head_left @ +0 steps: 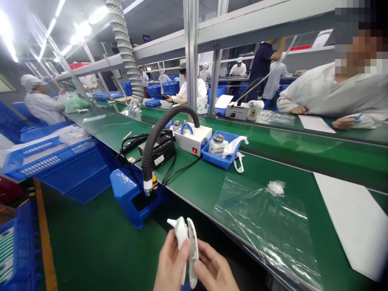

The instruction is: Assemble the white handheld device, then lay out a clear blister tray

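My left hand (172, 258) is closed around the white body of what looks like an ear thermometer (181, 231), its narrow tip pointing up and left. Pinched in my right hand (214, 266) is a curved white housing half (192, 250), its hollow inner side turned toward the body. The two parts stand close side by side with a narrow gap at the top; whether they touch lower down I cannot tell. Both hands are held in front of the bench edge, low in the view. My fingers hide the lower part of the body.
On the green bench (194, 190) lie a clear plastic bag (266, 218), a blue tray (221, 159) with a bottle (217, 144), and another white shell piece (239, 162). A black hose (148, 149) arches from a white box (194, 139) over the near edge. A co-worker (327, 93) sits across.
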A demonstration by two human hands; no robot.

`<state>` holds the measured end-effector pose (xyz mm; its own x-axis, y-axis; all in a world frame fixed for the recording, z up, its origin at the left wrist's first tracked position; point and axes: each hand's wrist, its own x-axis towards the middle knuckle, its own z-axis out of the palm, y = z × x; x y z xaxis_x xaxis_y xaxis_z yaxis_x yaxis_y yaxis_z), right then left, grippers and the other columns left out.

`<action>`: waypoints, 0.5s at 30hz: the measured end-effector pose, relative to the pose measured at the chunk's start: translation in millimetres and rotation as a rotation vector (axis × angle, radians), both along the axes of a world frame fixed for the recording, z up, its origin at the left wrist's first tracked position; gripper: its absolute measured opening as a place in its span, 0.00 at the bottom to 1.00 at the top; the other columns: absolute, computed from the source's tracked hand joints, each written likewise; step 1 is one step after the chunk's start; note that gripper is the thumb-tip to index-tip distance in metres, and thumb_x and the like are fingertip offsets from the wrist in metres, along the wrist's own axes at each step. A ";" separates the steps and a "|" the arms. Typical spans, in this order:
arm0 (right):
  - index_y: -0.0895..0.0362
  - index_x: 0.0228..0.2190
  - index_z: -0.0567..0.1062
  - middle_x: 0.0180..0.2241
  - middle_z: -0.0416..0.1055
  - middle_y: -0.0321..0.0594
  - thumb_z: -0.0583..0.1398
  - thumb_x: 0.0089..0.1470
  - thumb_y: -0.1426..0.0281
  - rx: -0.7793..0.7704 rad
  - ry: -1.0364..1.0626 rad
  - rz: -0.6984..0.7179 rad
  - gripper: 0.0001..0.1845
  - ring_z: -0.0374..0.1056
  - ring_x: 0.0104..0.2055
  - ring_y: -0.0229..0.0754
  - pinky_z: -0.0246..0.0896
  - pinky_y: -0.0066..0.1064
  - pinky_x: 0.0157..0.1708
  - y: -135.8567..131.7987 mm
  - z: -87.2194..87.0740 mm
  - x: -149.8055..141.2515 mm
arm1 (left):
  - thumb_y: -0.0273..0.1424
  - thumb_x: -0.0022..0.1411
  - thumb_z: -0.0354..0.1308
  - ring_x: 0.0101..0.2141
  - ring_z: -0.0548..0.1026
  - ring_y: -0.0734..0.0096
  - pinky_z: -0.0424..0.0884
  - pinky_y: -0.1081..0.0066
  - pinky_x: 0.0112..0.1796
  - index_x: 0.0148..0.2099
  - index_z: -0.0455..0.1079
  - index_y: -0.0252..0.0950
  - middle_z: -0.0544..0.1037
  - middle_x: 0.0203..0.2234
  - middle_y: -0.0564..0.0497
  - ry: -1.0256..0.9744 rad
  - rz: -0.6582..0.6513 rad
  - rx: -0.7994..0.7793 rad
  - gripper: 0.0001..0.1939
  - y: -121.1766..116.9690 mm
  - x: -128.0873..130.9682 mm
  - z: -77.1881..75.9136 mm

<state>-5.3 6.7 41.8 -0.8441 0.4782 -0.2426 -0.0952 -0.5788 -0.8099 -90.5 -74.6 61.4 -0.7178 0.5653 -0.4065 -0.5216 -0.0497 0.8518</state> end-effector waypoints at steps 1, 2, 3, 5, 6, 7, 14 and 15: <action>0.58 0.45 0.77 0.41 0.76 0.51 0.71 0.38 0.54 -0.001 0.001 -0.029 0.33 0.70 0.47 0.55 0.65 0.43 0.49 -1.9 -1.6 -0.1 | 0.44 0.49 0.69 0.51 0.72 0.51 0.71 0.65 0.50 0.47 0.70 0.37 0.77 0.46 0.41 0.013 -0.018 -0.005 0.26 2.3 1.3 -0.9; 0.58 0.45 0.78 0.40 0.76 0.51 0.71 0.38 0.54 -0.004 0.006 -0.048 0.33 0.70 0.47 0.56 0.66 0.43 0.48 -3.3 -3.2 -0.2 | 0.44 0.49 0.69 0.51 0.72 0.51 0.71 0.64 0.50 0.47 0.70 0.37 0.76 0.47 0.41 0.023 -0.032 -0.011 0.26 4.5 2.5 -1.7; 0.58 0.45 0.78 0.39 0.76 0.51 0.71 0.38 0.54 -0.006 0.012 -0.057 0.33 0.71 0.46 0.55 0.67 0.43 0.47 -4.0 -4.5 -0.1 | 0.44 0.49 0.69 0.51 0.72 0.51 0.71 0.64 0.50 0.47 0.70 0.36 0.76 0.47 0.40 0.030 -0.039 -0.015 0.26 6.7 3.6 -2.6; 0.58 0.44 0.78 0.38 0.75 0.51 0.71 0.38 0.55 -0.001 0.024 -0.067 0.32 0.71 0.45 0.55 0.68 0.42 0.45 -3.6 -6.8 0.9 | 0.44 0.48 0.69 0.50 0.73 0.52 0.72 0.62 0.50 0.48 0.69 0.35 0.76 0.46 0.39 0.049 -0.047 -0.021 0.28 10.6 5.5 -4.1; 0.59 0.44 0.78 0.38 0.75 0.50 0.71 0.39 0.55 0.007 0.027 -0.069 0.32 0.71 0.45 0.55 0.68 0.41 0.45 -2.7 -8.1 1.8 | 0.44 0.49 0.69 0.49 0.73 0.52 0.72 0.62 0.50 0.48 0.69 0.35 0.76 0.46 0.39 0.056 -0.057 -0.021 0.28 12.3 6.4 -4.8; 0.59 0.45 0.77 0.38 0.75 0.50 0.71 0.39 0.55 0.017 0.025 -0.070 0.32 0.71 0.45 0.54 0.68 0.41 0.44 -1.7 -9.6 3.0 | 0.45 0.49 0.69 0.49 0.74 0.51 0.72 0.61 0.50 0.48 0.69 0.34 0.76 0.46 0.39 0.061 -0.069 -0.023 0.29 13.8 7.3 -5.5; 0.57 0.46 0.77 0.42 0.73 0.49 0.67 0.45 0.55 0.172 -0.005 -0.090 0.28 0.71 0.41 0.50 0.66 0.36 0.41 2.4 -26.4 13.7 | 0.47 0.48 0.69 0.49 0.73 0.50 0.72 0.61 0.50 0.50 0.71 0.34 0.75 0.48 0.37 -0.001 -0.137 -0.035 0.31 22.7 18.9 -10.1; 0.57 0.46 0.77 0.42 0.72 0.49 0.67 0.46 0.55 0.201 -0.013 -0.099 0.28 0.70 0.39 0.49 0.66 0.35 0.39 4.8 -27.3 16.3 | 0.47 0.47 0.69 0.48 0.74 0.50 0.73 0.62 0.48 0.50 0.72 0.34 0.76 0.48 0.37 -0.018 -0.126 -0.037 0.32 24.3 21.7 -9.7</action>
<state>11.0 11.6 14.5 -0.7881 0.5983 -0.1445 -0.1323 -0.3939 -0.9096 -68.9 -50.2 51.7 -0.6341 0.6350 -0.4412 -0.5370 0.0489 0.8422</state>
